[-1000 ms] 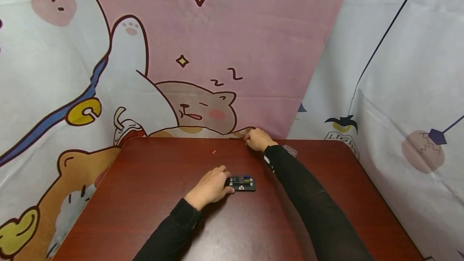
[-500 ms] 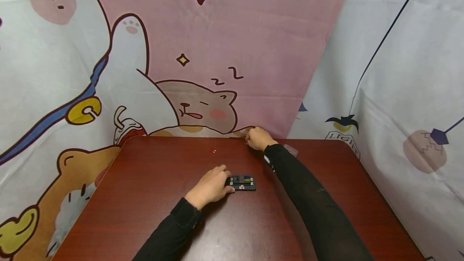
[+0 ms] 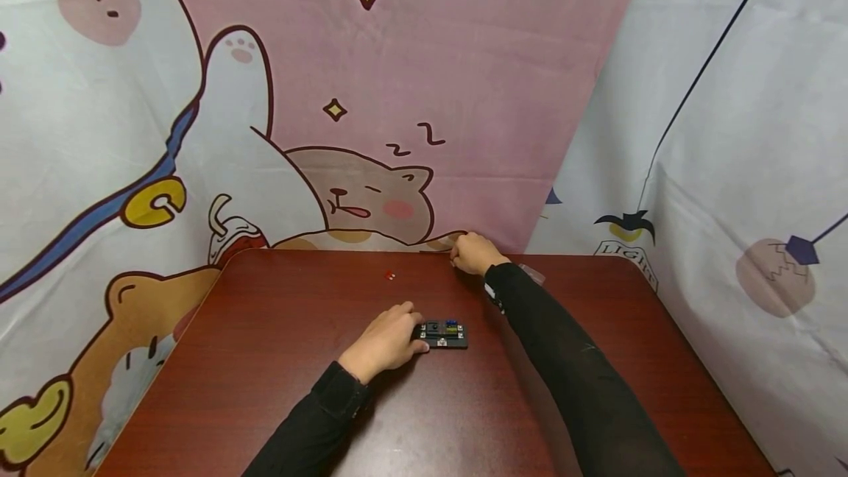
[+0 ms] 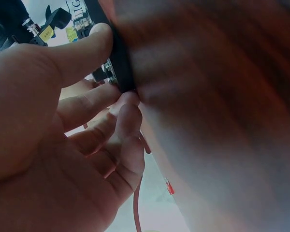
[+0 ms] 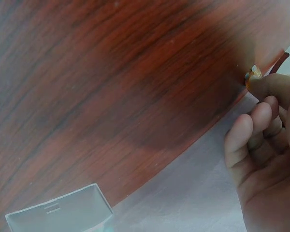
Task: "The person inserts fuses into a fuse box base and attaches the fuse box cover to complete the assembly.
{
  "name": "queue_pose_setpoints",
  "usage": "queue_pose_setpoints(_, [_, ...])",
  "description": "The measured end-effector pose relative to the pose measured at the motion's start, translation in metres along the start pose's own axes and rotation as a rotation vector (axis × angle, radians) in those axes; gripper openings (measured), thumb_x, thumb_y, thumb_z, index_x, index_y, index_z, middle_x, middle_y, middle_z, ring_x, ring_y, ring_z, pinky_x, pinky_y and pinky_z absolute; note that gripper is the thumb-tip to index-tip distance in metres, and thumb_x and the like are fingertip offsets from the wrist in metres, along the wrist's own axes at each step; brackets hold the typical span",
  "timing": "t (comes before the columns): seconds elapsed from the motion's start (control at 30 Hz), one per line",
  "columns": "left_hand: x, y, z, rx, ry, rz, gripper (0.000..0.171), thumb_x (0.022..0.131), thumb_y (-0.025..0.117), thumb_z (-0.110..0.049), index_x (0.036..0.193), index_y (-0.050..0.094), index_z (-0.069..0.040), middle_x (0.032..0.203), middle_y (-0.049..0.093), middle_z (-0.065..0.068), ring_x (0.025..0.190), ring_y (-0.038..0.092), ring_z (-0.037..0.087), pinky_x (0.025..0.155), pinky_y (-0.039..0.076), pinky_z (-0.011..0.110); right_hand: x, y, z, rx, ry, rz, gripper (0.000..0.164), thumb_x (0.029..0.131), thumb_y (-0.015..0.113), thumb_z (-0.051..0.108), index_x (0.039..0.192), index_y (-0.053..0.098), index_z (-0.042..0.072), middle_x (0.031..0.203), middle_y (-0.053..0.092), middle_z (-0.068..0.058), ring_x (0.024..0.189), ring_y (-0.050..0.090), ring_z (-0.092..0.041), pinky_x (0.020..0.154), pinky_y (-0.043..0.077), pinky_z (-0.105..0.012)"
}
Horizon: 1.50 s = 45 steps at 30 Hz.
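Fuse box (image 3: pixel 442 334), black with coloured inserts, lies near the centre of the table (image 3: pixel 265 359). Left hand (image 3: pixel 384 342), at 9 o'clock of it, grips its end with curled thumb and fingers (image 4: pixel 99 104). Right hand (image 3: pixel 472 253), at 1 o'clock of the box at the far table edge, pinches a small orange piece (image 5: pixel 253 75) in bent fingertips (image 5: pixel 275 87). Clear lid (image 5: pixel 63 212) lies near this wrist; red bit (image 3: pixel 389 275) rests at 11 o'clock, well apart
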<state>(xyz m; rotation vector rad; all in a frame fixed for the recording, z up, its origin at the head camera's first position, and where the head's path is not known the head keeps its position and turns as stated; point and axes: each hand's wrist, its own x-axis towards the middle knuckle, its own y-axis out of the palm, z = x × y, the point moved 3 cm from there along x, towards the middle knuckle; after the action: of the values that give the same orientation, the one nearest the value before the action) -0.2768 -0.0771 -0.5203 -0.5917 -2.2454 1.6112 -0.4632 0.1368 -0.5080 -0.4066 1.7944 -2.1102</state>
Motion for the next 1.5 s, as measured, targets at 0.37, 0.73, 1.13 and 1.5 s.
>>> queue_pose_setpoints(0.37, [0.001,0.0,0.001,0.004,-0.008,0.011,0.05,0.098,0.086,-0.041,0.135,0.076,-0.008,0.12,0.066,0.007,0.104,0.066,0.024,0.095,0.058,0.046,-0.003,-0.008,-0.004,0.085,-0.03,0.023,0.009,0.098,0.08,0.017,0.093,0.086,0.012,0.098,0.082,-0.004,0.09,0.073,-0.021,0.09,0.061,-0.042])
queue_pose_setpoints(0.73, [0.001,-0.006,0.003,-0.019,-0.012,0.003,0.047,0.097,0.087,-0.039,0.132,0.077,-0.009,0.119,0.067,0.006,0.101,0.065,0.023,0.093,0.058,0.046,-0.017,-0.027,-0.007,0.173,-0.033,-0.032,0.012,0.102,0.079,0.021,0.097,0.086,0.014,0.097,0.081,-0.002,0.085,0.067,-0.02,0.085,0.057,-0.04])
queue_pose_setpoints(1.13, [0.002,-0.004,0.001,-0.021,-0.012,0.01,0.049,0.097,0.087,-0.04,0.134,0.077,-0.009,0.122,0.067,0.007,0.107,0.067,0.028,0.098,0.058,0.049,-0.05,-0.053,0.031,0.123,-0.097,-0.054,0.015,0.106,0.075,0.028,0.105,0.086,0.017,0.094,0.081,0.003,0.079,0.069,-0.014,0.078,0.058,-0.038])
queue_pose_setpoints(1.5, [0.004,0.0,0.002,-0.014,0.0,0.006,0.048,0.097,0.087,-0.041,0.132,0.078,-0.009,0.119,0.066,0.007,0.103,0.066,0.026,0.095,0.058,0.048,-0.072,-0.053,0.052,0.164,-0.163,-0.021,0.015,0.106,0.074,0.024,0.107,0.085,0.013,0.075,0.07,0.007,0.064,0.058,-0.009,0.064,0.049,-0.029])
